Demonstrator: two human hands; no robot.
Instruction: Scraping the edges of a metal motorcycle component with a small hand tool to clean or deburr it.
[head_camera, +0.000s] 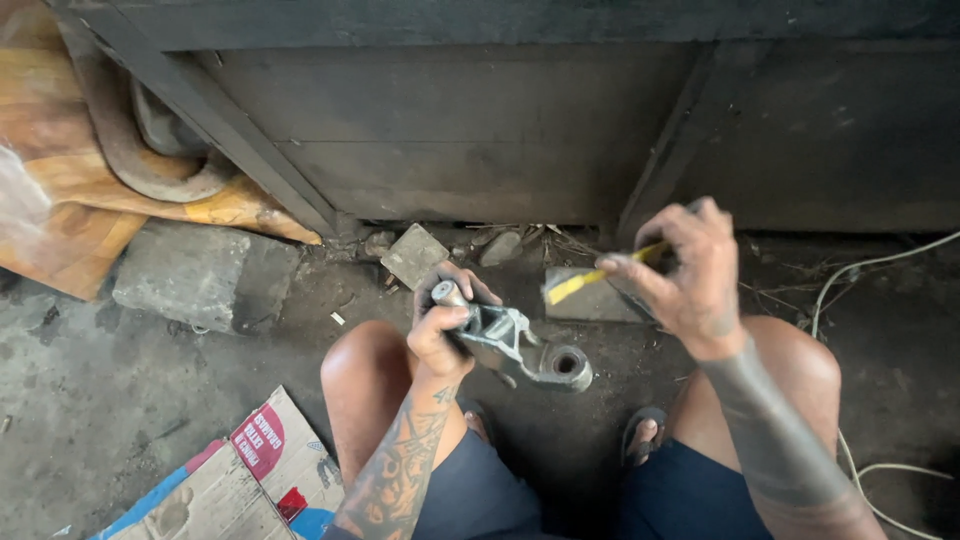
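My left hand (445, 325) grips a grey cast-metal bracket (520, 350) by its upper end, where a short round pin sticks out. The bracket's lower end is a ring with a round hole, hanging between my knees. My right hand (685, 270) is raised to the right of it, fingers closed on a thin yellow strip or blade (590, 280) that points left toward the bracket. The strip's tip stands apart from the bracket. What else sits inside the right hand is hidden.
A dark metal wall (480, 130) rises just ahead. A concrete block (185, 275) and stone fragments (415, 255) lie on the dirty floor. Flattened cardboard (240, 480) is at lower left, a white cable (860, 275) at right, an orange sheet (60, 180) at left.
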